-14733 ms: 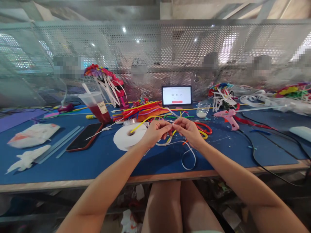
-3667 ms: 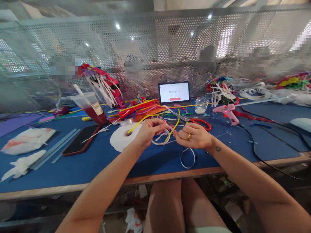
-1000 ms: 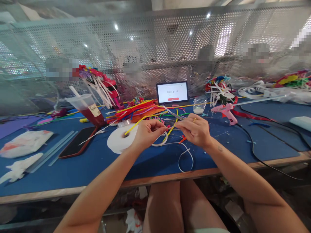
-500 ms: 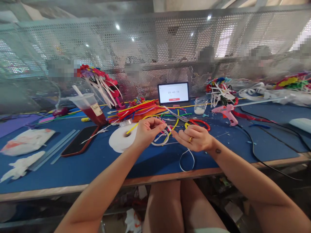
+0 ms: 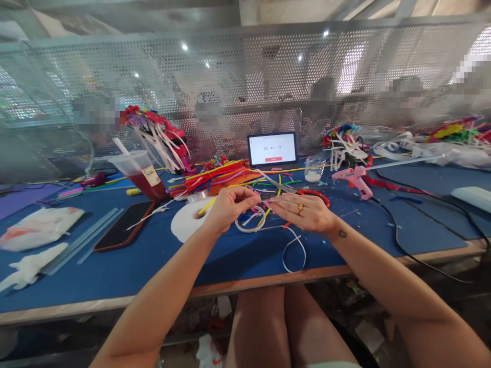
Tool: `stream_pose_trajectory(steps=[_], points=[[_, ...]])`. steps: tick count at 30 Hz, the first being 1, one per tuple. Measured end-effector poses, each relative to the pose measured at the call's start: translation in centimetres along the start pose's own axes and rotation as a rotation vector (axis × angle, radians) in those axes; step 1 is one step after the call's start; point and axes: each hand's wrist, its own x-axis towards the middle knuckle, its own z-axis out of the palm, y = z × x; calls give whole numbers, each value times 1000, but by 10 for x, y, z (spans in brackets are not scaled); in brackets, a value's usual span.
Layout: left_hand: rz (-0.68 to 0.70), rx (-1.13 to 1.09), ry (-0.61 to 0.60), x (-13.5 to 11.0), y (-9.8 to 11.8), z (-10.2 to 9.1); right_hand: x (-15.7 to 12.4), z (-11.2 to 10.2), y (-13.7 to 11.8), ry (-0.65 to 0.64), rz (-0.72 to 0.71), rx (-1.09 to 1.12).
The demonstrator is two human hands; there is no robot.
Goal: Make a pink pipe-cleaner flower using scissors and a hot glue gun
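My left hand (image 5: 233, 208) is closed, thumb and forefinger pinching one end of a thin white ribbon (image 5: 265, 201) above the table's middle. Opposite it, my right hand (image 5: 307, 212) has its fingers held together and nearly straight, their tips at the ribbon's other side; its thumb is hidden. Below the hands, a coil of narrow white band (image 5: 251, 228) lies on the table, with a loose white loop (image 5: 294, 255) near the front edge. Scissors (image 5: 320, 197) with red-orange handles lie behind my right hand. A white roll (image 5: 182, 222) sits beside my left wrist.
A pink glue gun (image 5: 358, 181) with its black cord stands right. Red and orange pipe cleaners (image 5: 215, 179) lie behind the hands, before a tablet (image 5: 273, 148) showing a timer. Left are a phone (image 5: 125, 225), a tilted drink cup (image 5: 141, 174) and clear glue sticks (image 5: 82, 240).
My right hand's fingers have straightened from a curled grip, and the hand has turned flatter. My left hand keeps its pinch. The view has shifted slightly.
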Motion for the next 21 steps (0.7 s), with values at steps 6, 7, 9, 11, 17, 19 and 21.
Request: stream_pose_trajectory(steps=[6, 7, 9, 11, 17, 19, 21], points=[[71, 197, -69, -1, 6, -3, 0, 0, 1, -39, -2, 14], [94, 245, -82, 0, 6, -4, 1, 0, 1, -50, -5, 2], [150, 333, -104, 0, 5, -5, 2, 0, 1, -59, -14, -14], [207, 406, -117, 0, 3, -6, 4, 0, 2, -53, -22, -21], [281, 494, -102, -1, -1, -5, 5, 3, 2, -35, -48, -9], [286, 481, -91, -1, -2, -5, 4, 5, 2, -41, -40, 4], [312, 515, -96, -1, -3, -7, 3, 6, 2, -46, -34, 8]])
